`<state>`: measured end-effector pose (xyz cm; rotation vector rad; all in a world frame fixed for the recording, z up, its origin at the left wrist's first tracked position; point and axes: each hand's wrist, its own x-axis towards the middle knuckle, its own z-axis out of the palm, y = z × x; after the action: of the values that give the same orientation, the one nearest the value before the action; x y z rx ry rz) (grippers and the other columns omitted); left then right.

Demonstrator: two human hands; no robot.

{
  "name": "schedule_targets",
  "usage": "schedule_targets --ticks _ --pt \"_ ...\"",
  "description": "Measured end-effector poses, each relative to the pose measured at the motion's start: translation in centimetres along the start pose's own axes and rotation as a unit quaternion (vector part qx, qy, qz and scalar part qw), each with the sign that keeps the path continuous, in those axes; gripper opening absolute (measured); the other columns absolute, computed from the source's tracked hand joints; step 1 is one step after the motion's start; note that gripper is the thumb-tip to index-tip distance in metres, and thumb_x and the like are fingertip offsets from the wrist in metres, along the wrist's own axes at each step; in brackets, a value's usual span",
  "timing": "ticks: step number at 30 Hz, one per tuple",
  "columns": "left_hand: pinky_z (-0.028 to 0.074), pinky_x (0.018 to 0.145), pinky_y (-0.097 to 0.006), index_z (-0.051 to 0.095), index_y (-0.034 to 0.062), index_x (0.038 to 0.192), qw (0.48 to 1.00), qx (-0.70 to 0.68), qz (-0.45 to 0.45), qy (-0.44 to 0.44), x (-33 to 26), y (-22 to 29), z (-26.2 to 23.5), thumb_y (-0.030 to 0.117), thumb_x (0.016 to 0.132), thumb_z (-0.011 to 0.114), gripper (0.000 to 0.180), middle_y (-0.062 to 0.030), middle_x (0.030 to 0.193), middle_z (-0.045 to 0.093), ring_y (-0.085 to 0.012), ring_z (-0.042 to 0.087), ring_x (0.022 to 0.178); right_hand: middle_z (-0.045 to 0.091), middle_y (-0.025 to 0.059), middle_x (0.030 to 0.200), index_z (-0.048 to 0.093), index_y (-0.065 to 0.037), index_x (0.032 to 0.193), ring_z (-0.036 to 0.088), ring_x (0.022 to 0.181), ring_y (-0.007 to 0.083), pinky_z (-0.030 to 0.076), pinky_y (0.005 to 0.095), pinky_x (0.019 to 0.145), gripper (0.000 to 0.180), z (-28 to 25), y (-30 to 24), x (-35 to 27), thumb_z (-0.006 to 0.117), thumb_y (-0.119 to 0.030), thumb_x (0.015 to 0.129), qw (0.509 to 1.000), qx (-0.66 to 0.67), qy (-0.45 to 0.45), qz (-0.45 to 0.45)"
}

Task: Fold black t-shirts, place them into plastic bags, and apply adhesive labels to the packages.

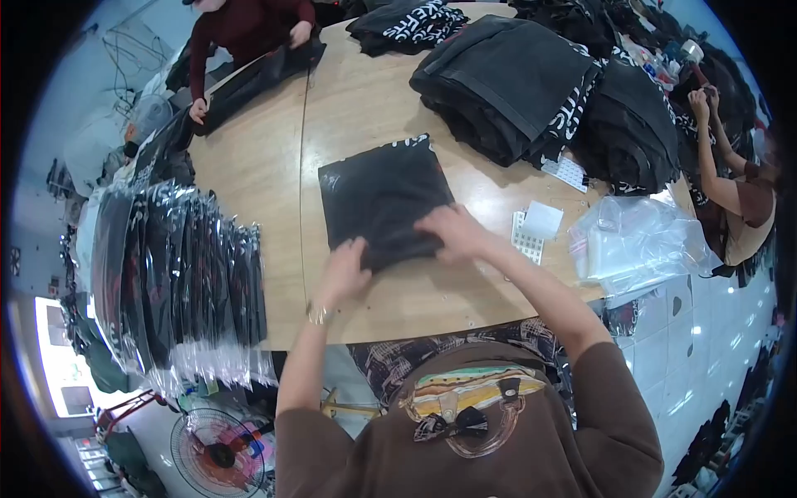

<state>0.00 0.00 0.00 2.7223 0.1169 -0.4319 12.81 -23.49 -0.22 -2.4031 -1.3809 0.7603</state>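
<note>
A folded black garment [383, 195] lies on the table in front of me, with white print along its far edge and a faint shine at its far left corner. My left hand [345, 269] is at the near left corner, fingers bent over the cloth and thumb at the near edge. At the near right side, my right hand [455, 233] grips the cloth with bent fingers, slightly blurred. Parts of the fingertips are hard to make out against the dark fabric.
Black garments in clear bags [178, 274] stand in a row at left. Folded black piles [506, 79] lie far right, near sticker sheets [528, 238] and clear plastic bags [635, 241]. Across the table [249, 178], a person [249, 33] handles dark cloth; another person [739, 187] is at right.
</note>
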Motion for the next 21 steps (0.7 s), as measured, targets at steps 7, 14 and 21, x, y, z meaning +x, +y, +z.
schedule_targets --ticks 7,14,21 --pt "0.046 0.075 -0.039 0.060 0.0051 0.098 0.995 -0.042 0.035 -0.087 -5.7 4.5 -1.9 0.031 0.068 0.074 0.042 -0.0144 0.095 0.057 -0.0296 0.055 0.092 0.051 0.0132 0.117 0.051 -0.014 0.121 0.041 0.118 0.0305 0.025 0.0527 0.100 0.056 5.9 -2.1 -9.2 0.064 -0.033 0.070 0.971 -0.128 0.193 -0.064" --pt "0.038 0.089 -0.043 0.056 0.0073 0.111 0.955 -0.051 0.119 0.268 6.2 4.6 -2.4 0.017 0.085 0.055 0.028 -0.0184 0.108 0.054 -0.0349 0.048 0.106 0.051 0.0155 0.116 0.053 -0.006 0.111 0.044 0.114 0.0326 0.034 0.0437 0.095 0.035 4.5 -3.9 -1.5 0.058 -0.018 0.078 0.899 0.034 0.435 -0.039" --pt "0.025 0.100 -0.050 0.045 0.0088 0.126 0.915 0.019 0.022 0.403 10.2 3.8 -0.2 0.028 0.088 0.049 0.043 -0.0199 0.129 0.042 -0.0366 0.032 0.125 0.038 0.0117 0.135 0.042 -0.009 0.127 0.032 0.127 0.0299 0.019 0.0485 0.105 0.054 0.7 1.9 7.0 0.053 -0.035 0.081 0.916 -0.087 0.390 0.019"
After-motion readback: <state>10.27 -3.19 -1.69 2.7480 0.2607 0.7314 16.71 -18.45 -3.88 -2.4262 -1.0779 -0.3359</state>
